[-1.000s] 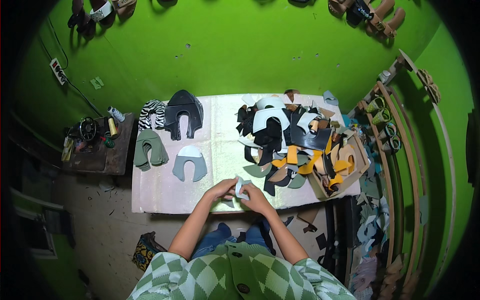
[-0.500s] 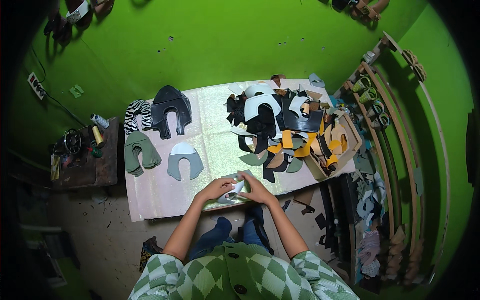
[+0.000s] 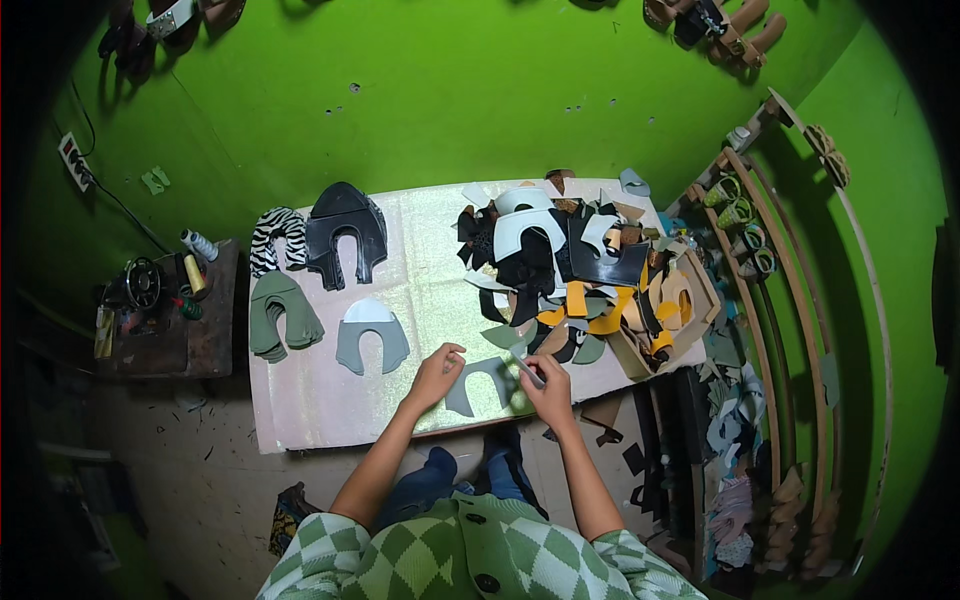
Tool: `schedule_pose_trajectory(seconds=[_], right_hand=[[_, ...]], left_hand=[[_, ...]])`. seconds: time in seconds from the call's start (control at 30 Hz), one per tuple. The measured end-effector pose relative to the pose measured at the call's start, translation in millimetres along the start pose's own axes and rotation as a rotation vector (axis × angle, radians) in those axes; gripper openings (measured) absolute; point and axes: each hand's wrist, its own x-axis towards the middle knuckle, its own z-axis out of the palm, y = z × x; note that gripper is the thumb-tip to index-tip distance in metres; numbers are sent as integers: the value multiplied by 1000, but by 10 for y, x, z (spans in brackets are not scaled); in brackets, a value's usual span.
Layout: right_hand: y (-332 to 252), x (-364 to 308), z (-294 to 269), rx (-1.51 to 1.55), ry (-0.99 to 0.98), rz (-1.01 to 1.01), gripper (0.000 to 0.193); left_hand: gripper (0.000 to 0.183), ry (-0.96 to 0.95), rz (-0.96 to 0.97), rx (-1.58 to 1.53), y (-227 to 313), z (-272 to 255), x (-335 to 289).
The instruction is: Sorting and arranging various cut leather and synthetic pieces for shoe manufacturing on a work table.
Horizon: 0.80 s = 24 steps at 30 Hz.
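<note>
In front of me a grey U-shaped upper piece (image 3: 478,388) lies flat near the table's front edge. My left hand (image 3: 438,372) rests at its left side, fingers apart and holding nothing that I can see. My right hand (image 3: 549,387) is closed around a slim tool (image 3: 529,371) with a grey handle and a pale tip, just right of the piece; its exact kind is unclear. Farther left lie a grey U-shaped stack with a white top (image 3: 370,335), a green stack (image 3: 282,315), a black stack (image 3: 345,230) and zebra-striped pieces (image 3: 278,238).
A heap of coloured offcuts (image 3: 540,260) covers the table's right part, beside a cardboard box (image 3: 705,290) of scraps. At the left stands a dark side table (image 3: 170,340) with thread spools. A wooden rack (image 3: 790,330) with sandals leans along the right wall.
The piece that both hands were bending is no longer held up; a grey U-shaped piece lies flat. My hands have moved apart, and the right one now holds a slim tool.
</note>
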Motion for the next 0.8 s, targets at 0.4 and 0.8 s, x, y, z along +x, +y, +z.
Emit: schedule_pose_trajectory(seconds=[0.4, 0.8], right_hand=[[719, -214, 721, 21, -396, 112, 37], [1408, 487, 16, -374, 14, 270, 92]], left_hand=[[42, -122, -520, -233, -971, 221, -158], [38, -76, -331, 286, -799, 185, -167]])
